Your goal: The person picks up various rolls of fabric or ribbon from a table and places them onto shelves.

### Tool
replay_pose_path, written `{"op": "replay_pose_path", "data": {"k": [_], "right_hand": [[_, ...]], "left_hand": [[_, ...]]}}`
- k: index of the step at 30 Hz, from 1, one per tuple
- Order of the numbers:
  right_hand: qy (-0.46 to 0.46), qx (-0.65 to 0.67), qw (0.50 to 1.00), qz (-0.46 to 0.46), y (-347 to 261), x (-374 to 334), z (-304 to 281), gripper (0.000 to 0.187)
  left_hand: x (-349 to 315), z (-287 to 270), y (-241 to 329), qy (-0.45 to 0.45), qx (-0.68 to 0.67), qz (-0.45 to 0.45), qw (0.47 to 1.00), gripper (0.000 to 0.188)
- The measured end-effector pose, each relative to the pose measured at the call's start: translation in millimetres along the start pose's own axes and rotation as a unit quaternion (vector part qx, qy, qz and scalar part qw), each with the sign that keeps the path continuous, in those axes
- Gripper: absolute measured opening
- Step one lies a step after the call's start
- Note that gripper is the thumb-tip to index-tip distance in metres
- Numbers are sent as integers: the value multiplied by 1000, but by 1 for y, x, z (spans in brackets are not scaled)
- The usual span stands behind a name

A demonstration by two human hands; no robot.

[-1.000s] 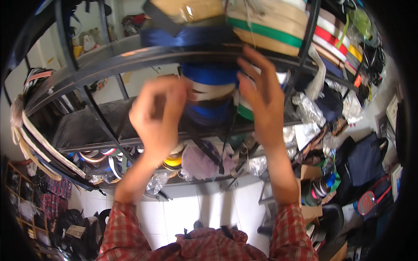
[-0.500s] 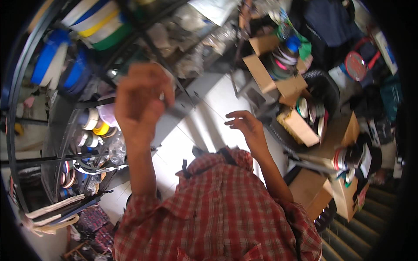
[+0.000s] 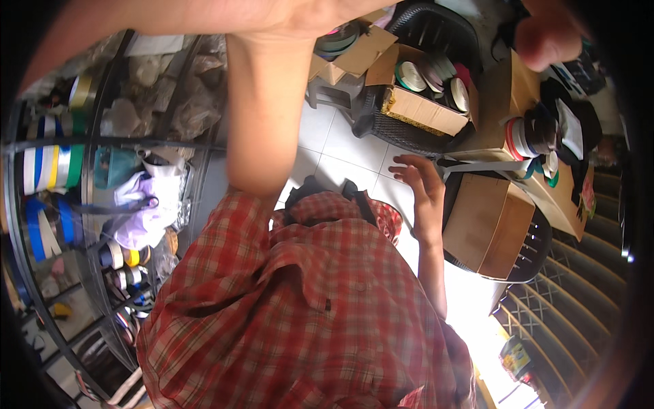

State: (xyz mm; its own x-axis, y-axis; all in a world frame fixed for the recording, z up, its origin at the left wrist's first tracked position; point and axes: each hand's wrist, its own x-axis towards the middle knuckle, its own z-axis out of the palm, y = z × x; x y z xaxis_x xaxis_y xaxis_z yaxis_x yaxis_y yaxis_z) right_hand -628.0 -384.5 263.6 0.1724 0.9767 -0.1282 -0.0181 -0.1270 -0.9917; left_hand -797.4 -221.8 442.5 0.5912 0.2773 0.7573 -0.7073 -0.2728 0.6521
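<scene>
My left hand is raised very close to the camera and crosses the top edge of the picture. Its wrist and the base of the palm show, but most of the fingers are cut off, so their pose is hidden. A blurred fingertip shape shows at the upper right; which finger it is I cannot make out. Lower down, my right hand hangs beside my body with its fingers loosely bent and apart, holding nothing. It is nearest to a closed cardboard box on a dark chair.
On the left stands a black metal rack with ribbon rolls and a pale purple bag. An open carton of rolls sits on a black chair. White floor tiles lie between; a slatted shutter is at the right.
My left hand has risen from over the rack side to right in front of the camera. The view has turned, bringing more of the shutter side in. My right hand remains low and empty.
</scene>
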Motion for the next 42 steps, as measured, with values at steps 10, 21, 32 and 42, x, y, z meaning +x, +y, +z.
{"op": "replay_pose_path", "data": {"k": [10, 21, 32, 42], "right_hand": [[205, 47, 975, 66, 17, 3, -39, 23], [246, 12, 962, 115, 18, 104, -57, 25], [317, 92, 934, 138, 30, 154, -74, 27], [498, 196, 839, 99, 65, 107, -214, 34]], "left_hand": [[78, -8, -133, -74, -202, 31, 976, 46], [-102, -71, -210, 296, -298, -457, 784, 48], [-42, -149, -306, 220, -199, -478, 827, 41], [35, -51, -431, 84, -218, -563, 793, 28]]}}
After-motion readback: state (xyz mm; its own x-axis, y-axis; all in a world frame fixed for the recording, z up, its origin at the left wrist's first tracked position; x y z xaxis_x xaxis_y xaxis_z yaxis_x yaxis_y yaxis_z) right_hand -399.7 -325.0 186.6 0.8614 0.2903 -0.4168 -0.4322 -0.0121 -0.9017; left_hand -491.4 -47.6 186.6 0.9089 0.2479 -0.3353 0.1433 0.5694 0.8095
